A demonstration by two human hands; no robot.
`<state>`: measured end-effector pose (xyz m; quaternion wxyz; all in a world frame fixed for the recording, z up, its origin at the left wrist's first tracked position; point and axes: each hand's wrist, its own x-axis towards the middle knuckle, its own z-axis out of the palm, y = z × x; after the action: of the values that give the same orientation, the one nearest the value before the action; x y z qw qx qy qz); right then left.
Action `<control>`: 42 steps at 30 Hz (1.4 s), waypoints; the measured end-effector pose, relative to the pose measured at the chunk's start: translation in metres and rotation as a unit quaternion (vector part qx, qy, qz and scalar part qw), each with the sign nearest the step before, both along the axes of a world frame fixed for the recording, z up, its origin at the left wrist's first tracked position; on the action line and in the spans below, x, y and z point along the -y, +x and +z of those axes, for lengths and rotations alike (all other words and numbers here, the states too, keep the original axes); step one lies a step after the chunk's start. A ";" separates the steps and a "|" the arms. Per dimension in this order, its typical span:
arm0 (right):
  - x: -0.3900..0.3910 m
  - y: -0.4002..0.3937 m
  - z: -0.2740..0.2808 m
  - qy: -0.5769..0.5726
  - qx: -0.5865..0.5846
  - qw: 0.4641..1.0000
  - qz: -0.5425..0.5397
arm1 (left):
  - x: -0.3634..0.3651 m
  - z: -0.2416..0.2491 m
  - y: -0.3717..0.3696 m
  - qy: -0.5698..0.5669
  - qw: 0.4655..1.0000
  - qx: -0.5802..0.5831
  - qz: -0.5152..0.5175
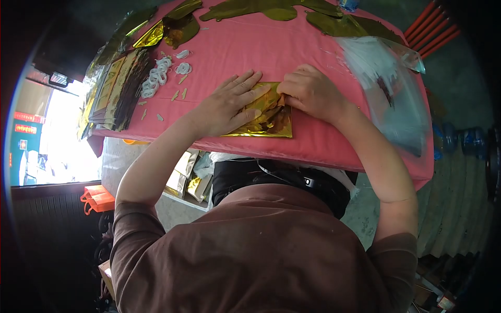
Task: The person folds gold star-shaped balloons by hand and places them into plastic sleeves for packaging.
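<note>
Gold foil [275, 119] lies on pink cloth [250, 47]. Left hand [227, 104] presses flat at foil's nine o'clock, fingers spread. Right hand [307, 89], at two o'clock, pinches crumpled foil edge, fingers curled tight.

Table [224, 49] surfaced in matt pink cloth [308, 47], lightly creased. At near edge, gold sheet [283, 128] seen as glossy, crinkled, foil-like. Along far edge, gold pieces [250, 9] observed as smooth film. At right edge, bags [399, 125] noted as clear, thin plastic. Near left edge, white coils [155, 78] recorded as matt.
</note>
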<state>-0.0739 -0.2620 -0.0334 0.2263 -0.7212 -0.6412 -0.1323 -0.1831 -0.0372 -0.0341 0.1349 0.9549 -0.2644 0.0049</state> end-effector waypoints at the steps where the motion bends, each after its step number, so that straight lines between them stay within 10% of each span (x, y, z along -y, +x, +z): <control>1: -0.001 -0.001 0.000 0.005 0.052 0.999 -0.002 | 0.000 0.001 0.000 0.000 1.000 0.000 -0.001; 23: 0.027 -0.032 0.005 -0.042 0.010 0.998 -0.040 | 0.000 -0.003 0.001 -0.015 1.000 0.025 -0.008; 29: 0.043 -0.016 0.003 -0.049 -0.252 0.966 -0.015 | 0.000 0.001 0.000 0.003 1.000 0.016 -0.011; 31: 0.042 -0.015 0.010 0.000 -0.486 0.870 -0.088 | 0.001 0.000 0.000 0.003 1.000 0.017 -0.010; 37: -0.007 -0.046 -0.004 0.041 -0.108 0.984 -0.139 | -0.002 -0.007 -0.001 0.001 0.999 0.042 -0.010; 42: 0.008 -0.029 0.017 0.000 -0.252 0.957 -0.144 | 0.000 -0.005 -0.001 -0.004 0.999 0.052 -0.009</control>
<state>-0.1030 -0.2705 -0.0167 0.3594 -0.8158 -0.4526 0.0222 -0.1845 -0.0367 -0.0392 0.1246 0.9505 -0.2793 0.0546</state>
